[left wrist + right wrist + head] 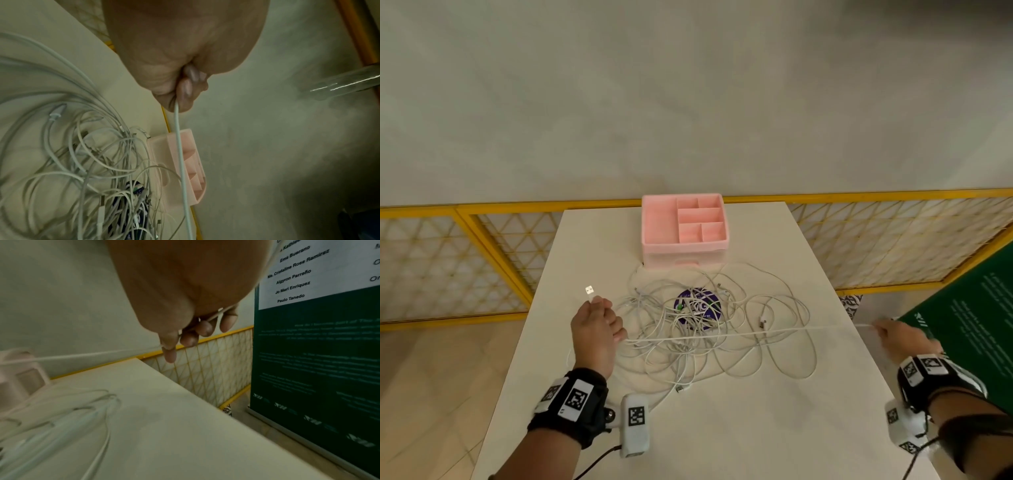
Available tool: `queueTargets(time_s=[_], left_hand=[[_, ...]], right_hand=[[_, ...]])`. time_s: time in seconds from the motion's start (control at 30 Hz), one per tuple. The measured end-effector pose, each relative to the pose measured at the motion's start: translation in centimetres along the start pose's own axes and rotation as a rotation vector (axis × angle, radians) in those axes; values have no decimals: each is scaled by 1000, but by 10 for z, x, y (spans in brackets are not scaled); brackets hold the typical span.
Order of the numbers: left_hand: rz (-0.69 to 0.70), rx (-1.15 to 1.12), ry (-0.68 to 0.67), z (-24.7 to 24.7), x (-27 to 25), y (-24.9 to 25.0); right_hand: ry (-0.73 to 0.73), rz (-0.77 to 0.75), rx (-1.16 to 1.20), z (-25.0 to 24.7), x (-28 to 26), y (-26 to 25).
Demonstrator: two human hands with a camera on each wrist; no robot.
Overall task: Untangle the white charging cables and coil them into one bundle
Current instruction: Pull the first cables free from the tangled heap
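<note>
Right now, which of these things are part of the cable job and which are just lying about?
Part of the job:
- taut cable stretched between left hand and right hand
- its USB plug
- tangled cables

Lying about:
- pink organizer
- purple disc under the cables
- green banner

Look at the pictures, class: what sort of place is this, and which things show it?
Probably an indoor hall or exhibition space, not a home. A green roll-up banner with printed names stands beside the white table, and yellow lattice barriers fence the area against a plain wall.
</note>
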State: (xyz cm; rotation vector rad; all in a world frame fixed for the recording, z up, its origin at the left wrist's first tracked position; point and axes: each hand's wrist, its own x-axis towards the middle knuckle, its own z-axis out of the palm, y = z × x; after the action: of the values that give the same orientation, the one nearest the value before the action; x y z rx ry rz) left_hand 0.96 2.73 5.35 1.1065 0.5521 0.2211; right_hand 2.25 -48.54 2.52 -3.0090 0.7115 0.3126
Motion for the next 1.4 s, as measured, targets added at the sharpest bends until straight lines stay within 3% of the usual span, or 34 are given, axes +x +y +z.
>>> queueTargets(time_s=[0.23, 0.37, 0.47, 0.53, 0.63, 0.73, 0.8, 0.9, 0.97, 1.07, 1.23, 1.4], left_hand=[[-62, -76, -90, -5, -8, 3], [-66, -45, -252, 1, -20, 2], [-112, 8, -339, 8, -29, -3], [-136, 19, -359, 14, -36, -8], [-150, 33, -396, 22, -45, -17], [-163, 72, -391, 26, -51, -28], [-123, 113, -368, 24, -54, -34], [-64, 196, -341, 15, -55, -39], [-90, 182, -318, 6, -53, -42], [-154, 104, -235, -6, -48, -44], [-231, 176, -165, -21, -48, -46], [-259, 232, -161, -27, -51, -47]], right_hand=[[-132, 225, 59, 56, -38, 13], [-122, 282, 115, 49, -45, 4], [-111, 221, 193, 31, -41, -23], [-31, 66, 349, 27, -36, -53], [68, -438, 700, 15, -58, -127], [-158, -823, 761, 18, -113, -200], [-372, -919, 705, 30, -144, -232], [-570, -897, 633, 55, -170, -254], [-584, -909, 634, 67, -176, -256], [-533, -896, 562, 76, -166, -250], [-182, -816, 471, 76, -121, -253], [-254, -717, 204, 77, -99, -265]])
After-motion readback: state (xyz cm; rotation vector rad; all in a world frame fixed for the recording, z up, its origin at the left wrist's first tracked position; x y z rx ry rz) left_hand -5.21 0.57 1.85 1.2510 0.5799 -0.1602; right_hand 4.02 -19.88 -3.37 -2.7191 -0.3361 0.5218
